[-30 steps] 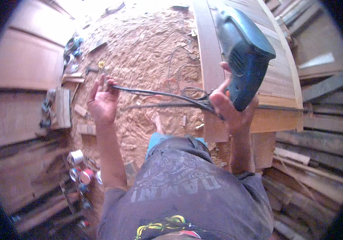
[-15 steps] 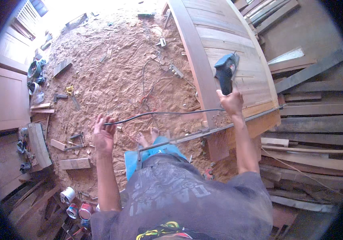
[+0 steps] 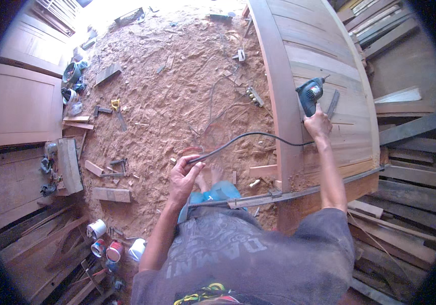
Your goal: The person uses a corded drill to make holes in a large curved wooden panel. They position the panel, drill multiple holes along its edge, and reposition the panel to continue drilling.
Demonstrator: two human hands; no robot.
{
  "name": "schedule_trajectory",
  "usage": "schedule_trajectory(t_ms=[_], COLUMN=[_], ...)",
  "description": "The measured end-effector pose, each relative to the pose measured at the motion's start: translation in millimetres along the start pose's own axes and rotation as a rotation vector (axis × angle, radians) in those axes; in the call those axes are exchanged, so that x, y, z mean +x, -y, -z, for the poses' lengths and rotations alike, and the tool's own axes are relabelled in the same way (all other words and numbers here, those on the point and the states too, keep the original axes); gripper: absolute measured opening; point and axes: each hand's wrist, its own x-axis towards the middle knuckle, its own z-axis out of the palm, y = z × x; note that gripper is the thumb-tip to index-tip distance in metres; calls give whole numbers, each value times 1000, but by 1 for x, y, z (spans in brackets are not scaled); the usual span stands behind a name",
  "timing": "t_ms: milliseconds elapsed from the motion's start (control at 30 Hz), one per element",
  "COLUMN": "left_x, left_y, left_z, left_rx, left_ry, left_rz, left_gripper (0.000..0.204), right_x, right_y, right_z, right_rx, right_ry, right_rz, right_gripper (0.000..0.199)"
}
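My right hand (image 3: 317, 125) is closed round the handle of a dark blue-green power drill (image 3: 309, 96), which lies over a panelled wooden door (image 3: 324, 61). The drill's bit points away to the upper right. From the handle a black power cord (image 3: 258, 134) arcs left across the gap to my left hand (image 3: 183, 178), whose thumb and fingers pinch it. A narrow dark flat tool (image 3: 334, 104) rests on the door beside the drill. Across the door's near end runs a long metal bar clamp (image 3: 309, 194), close to my waist.
Sawdust and shavings cover the ground (image 3: 167, 117). On it lie a yellow-handled saw (image 3: 118, 113), a try square (image 3: 103, 110), wood offcuts (image 3: 111, 194) and a power strip (image 3: 255, 96). Paint cans (image 3: 114, 251) stand at lower left. Stacked planks (image 3: 411, 183) fill the right side.
My left hand has moved right and closed on the cord, which now bows upward more. The drill has turned in my right hand, so its bit shows. The view has shifted left.
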Motion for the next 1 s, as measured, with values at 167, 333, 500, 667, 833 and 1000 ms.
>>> schedule_trajectory(t_ms=[167, 333, 500, 667, 833, 1000], left_x=[7, 4, 8, 34, 43, 39], left_y=[20, 12, -5, 11, 4, -45], left_z=[3, 12, 28, 45, 28, -3], left_rx=[78, 306, 990, 920, 547, 279], left_ry=[-10, -45, -90, 93, 234, 354], left_rz=[-43, -10, -263, -629, -353, -389], left_gripper=[21, 12, 11, 18, 26, 25], right_x=[11, 7, 9, -9, -143, -267], right_y=[-4, -1, -7, 9, 102, 202], right_z=[-9, -4, -11, 0, 35, -19], right_rx=[-10, 45, 23, -109, 409, 352], right_ry=[23, 34, 17, -108, -13, 763], right_rz=[-19, -4, 61, 89, 274, 432], right_gripper=[73, 77, 81, 80, 23, 44])
